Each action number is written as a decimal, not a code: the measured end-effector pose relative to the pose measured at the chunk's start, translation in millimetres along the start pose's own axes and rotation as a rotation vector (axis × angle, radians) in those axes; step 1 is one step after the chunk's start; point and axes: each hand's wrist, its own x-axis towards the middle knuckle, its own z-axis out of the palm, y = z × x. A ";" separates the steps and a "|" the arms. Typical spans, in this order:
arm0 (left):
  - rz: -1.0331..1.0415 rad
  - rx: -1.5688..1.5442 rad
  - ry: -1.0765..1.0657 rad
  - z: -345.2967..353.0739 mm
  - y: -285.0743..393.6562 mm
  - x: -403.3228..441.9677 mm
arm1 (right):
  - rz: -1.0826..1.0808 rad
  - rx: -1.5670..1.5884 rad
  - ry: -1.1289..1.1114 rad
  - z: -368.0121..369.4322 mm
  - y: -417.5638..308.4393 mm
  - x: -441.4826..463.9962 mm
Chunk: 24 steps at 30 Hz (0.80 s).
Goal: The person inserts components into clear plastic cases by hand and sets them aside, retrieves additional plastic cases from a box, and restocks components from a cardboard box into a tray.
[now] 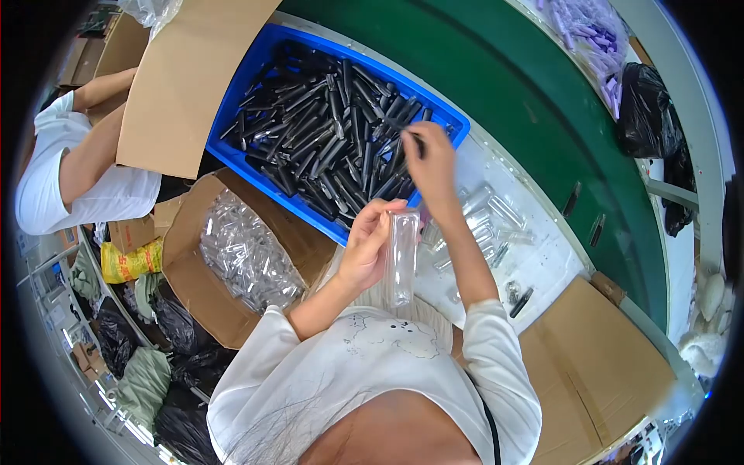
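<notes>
My left hand (364,249) is closed around the upper part of a clear plastic tube (401,267), held upright in front of my chest. My right hand (432,167) is over the right end of a blue bin (350,56), its fingers pinched on a dark pen-shaped piece that is blurred by motion. Inside the bin lies a heap of black pen-shaped pieces (310,128), some with clear ends. Beside my right forearm, several clear tubes (496,213) lie on the white table (554,246).
A carton (182,271) of small clear plastic parts (244,252) stands at left. A green conveyor belt (535,101) runs behind the table, with dark pieces (572,199) on it. Flattened cardboard (597,372) lies at right. Another person (93,163) reaches into a box at upper left.
</notes>
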 end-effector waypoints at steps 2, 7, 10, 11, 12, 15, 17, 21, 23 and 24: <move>0.007 -0.002 -0.015 3.6 5.4 3.5 | 0.123 0.249 0.175 -42.1 -36.0 -13.6; 0.068 0.022 -0.067 12.8 8.7 16.7 | -0.046 0.107 0.328 -115.5 -120.5 -75.7; 0.187 0.128 0.042 24.8 2.8 23.0 | -0.037 -0.150 0.175 -123.8 -146.0 -95.9; 0.177 0.169 0.077 24.0 0.5 24.7 | -0.033 -0.158 0.187 -119.7 -146.6 -98.2; 0.167 0.171 0.066 24.8 -2.8 26.0 | -0.006 -0.158 0.232 -114.7 -144.6 -101.6; 0.350 0.318 0.001 35.5 -16.9 27.5 | 0.062 -0.114 0.331 -101.9 -143.1 -100.6; 0.429 0.333 -0.013 55.5 -21.8 28.9 | 0.074 -0.127 0.335 -104.7 -139.6 -97.1; 0.554 0.421 -0.050 65.3 -23.9 33.5 | 0.129 -0.277 0.172 -127.3 -142.5 -94.0; 0.568 0.465 -0.075 68.4 -26.9 34.5 | 0.148 -0.202 0.167 -132.0 -144.0 -96.7; 0.541 0.443 -0.087 70.7 -29.2 34.7 | 0.163 -0.124 0.157 -134.0 -144.0 -97.5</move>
